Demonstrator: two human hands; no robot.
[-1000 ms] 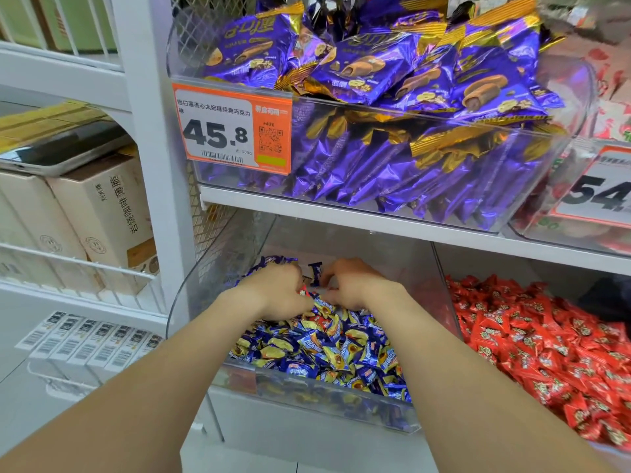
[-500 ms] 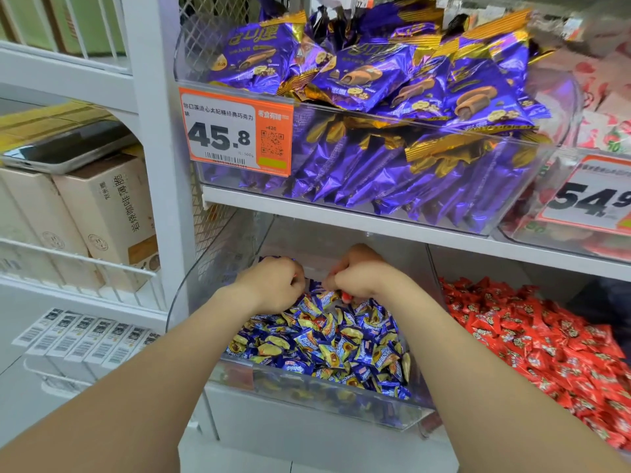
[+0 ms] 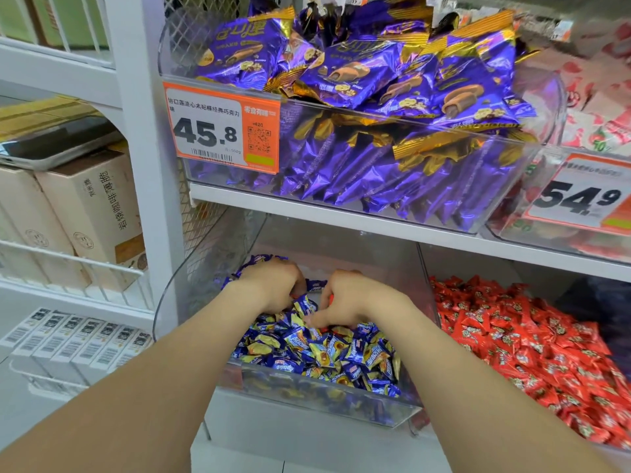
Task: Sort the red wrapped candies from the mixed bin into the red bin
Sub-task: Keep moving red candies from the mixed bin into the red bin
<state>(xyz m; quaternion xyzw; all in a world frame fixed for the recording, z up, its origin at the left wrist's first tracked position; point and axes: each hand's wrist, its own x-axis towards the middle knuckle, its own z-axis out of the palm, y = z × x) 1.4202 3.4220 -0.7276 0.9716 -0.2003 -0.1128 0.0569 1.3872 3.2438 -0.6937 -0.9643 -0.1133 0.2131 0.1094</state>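
Reaching over the front wall of the mixed bin (image 3: 324,401), both forearms are seen side by side. The mixed bin is clear and filled with blue-and-yellow candies (image 3: 317,353). The left hand (image 3: 273,288) is sunk knuckles-up into the pile at the back left of the mixed bin. Its fingers are curled under, so what the grip holds cannot be told. The right hand (image 3: 348,302) is placed just beside it, near the mixed bin's middle. Its grip is closed narrow on a red candy (image 3: 328,298), of which only a sliver is seen between thumb and fingers. The red bin (image 3: 478,268) is set directly right of the mixed bin and heaped with red candies (image 3: 529,353). Above the mixed bin, a white shelf (image 3: 341,216) is loaded with an upper bin (image 3: 341,172) of purple packs (image 3: 375,80), tagged with an orange price tag (image 3: 222,128) marked 45.8. Up and right of the mixed bin, a second tag (image 3: 580,196) marked 54.9 is seen. Left of the mixed bin, tan cartons (image 3: 92,213) are stacked behind a wire rail.
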